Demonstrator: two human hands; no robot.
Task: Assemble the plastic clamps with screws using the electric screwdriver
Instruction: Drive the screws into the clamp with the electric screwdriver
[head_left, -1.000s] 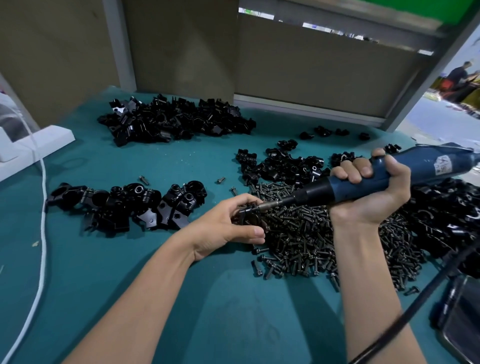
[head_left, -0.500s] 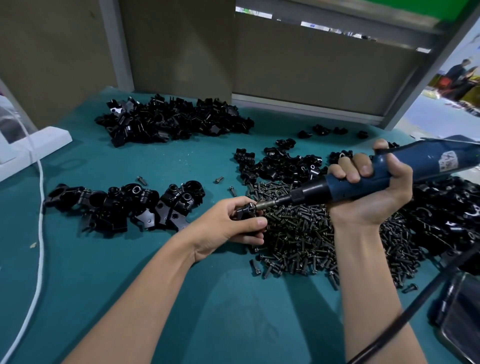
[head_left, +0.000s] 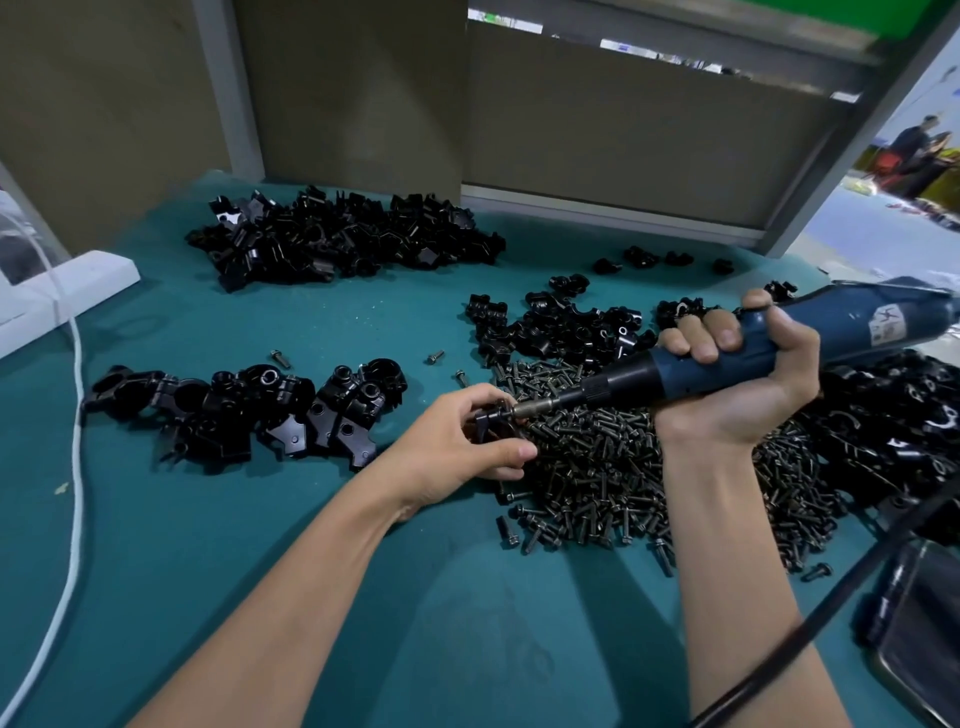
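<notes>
We count two bare hands at work over the teal-covered bench (head_left: 260, 545). Our left hand (head_left: 467, 441) pinches one small black plastic clamp (head_left: 488, 420) between thumb and fingers, just above the near left edge of the heap of dark metal screws (head_left: 623, 467), which are too many to count. Our right hand (head_left: 737, 379) is clenched round the one blue electric screwdriver (head_left: 831, 332), whose metal bit (head_left: 540, 405) touches the held clamp. Four piles of black clamp parts lie around: one at the back (head_left: 343, 234), one on the left (head_left: 249, 410), one behind the screws (head_left: 561, 332) and one on the right (head_left: 909, 415). Three stray screws (head_left: 435, 356) lie between the left and middle piles, and four single black parts (head_left: 641, 256) sit near the back wall. One white cord (head_left: 78, 415) runs along the left.
</notes>
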